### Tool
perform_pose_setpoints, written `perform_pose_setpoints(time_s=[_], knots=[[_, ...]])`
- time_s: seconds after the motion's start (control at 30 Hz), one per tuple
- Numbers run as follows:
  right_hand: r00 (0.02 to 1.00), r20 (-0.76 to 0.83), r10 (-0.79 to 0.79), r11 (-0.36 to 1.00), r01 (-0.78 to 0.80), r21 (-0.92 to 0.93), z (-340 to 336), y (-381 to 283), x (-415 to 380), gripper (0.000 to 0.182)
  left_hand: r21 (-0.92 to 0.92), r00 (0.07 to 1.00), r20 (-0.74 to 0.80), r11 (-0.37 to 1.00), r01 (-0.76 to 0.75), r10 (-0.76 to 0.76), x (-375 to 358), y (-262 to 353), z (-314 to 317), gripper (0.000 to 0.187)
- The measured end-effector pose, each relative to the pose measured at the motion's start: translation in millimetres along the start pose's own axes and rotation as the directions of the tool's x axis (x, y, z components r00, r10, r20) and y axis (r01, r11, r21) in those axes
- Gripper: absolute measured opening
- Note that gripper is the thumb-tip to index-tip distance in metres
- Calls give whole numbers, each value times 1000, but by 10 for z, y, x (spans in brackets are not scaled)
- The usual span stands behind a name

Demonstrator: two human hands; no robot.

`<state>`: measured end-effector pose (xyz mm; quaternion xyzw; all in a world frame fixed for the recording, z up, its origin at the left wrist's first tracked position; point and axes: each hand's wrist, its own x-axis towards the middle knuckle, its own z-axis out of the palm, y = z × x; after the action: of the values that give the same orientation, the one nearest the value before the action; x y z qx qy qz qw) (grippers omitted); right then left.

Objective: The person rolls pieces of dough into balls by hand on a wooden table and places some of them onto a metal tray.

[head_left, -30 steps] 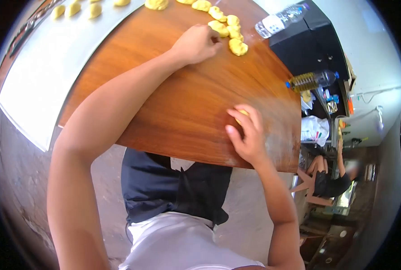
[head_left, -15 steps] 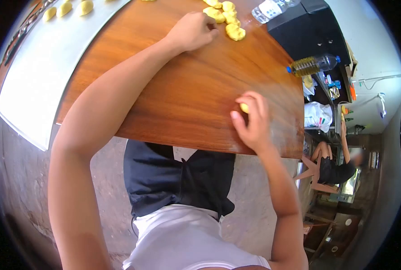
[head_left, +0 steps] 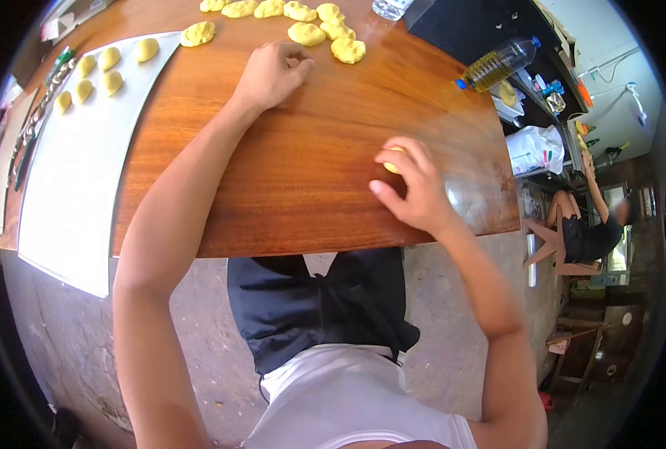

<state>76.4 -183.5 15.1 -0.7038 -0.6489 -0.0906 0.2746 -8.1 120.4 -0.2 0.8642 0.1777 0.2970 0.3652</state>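
Note:
My right hand [head_left: 415, 183] curves over a small yellow dough ball [head_left: 393, 163] on the wooden table [head_left: 310, 172], its fingers around the ball. Further left and up, my left hand [head_left: 274, 73] rests on the table with its fingers curled; what lies inside them, if anything, is hidden. Just beyond it are several rough yellow dough lumps, the nearest a lump [head_left: 307, 34] and another [head_left: 348, 50]. On the white sheet [head_left: 67, 187] at the left lie several smooth dough pieces [head_left: 146, 50].
An oil bottle [head_left: 499, 64] lies at the table's right edge, near a black box [head_left: 460, 30]. A clear bottle [head_left: 391, 7] is at the top. Beyond the right edge are a white bag [head_left: 535, 150] and a seated person [head_left: 591, 232]. A twisted dark object [head_left: 37, 120] borders the sheet.
The view has shifted, showing more of the sheet and the dough lumps. My right hand is still on the small ball, slightly shifted; my left hand remains curled near the lumps.

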Motion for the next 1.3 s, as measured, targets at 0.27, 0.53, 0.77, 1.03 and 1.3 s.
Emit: perform_pose_setpoints(time_s=[0.27,0.53,0.77,1.03,1.3], knots=[[974,-225,-25,999,19,-29,508,634,693,25,91,1000,21,996,-24,22,-37,36,-51,33],[996,-80,-36,999,36,10,-5,-5,-121,24,18,1000,31,1000,-3,2,-41,24,-39,33],[968,-249,42,998,-55,-43,530,559,638,20,43,997,-33,997,-63,64,-37,-9,-14,32],[998,-9,-68,998,69,13,-52,186,-94,20,-11,999,26,1000,-21,21,-57,33,-34,30],[985,-124,-123,991,129,37,432,228,612,21,-31,998,53,999,-27,29,-41,-34,-38,29]])
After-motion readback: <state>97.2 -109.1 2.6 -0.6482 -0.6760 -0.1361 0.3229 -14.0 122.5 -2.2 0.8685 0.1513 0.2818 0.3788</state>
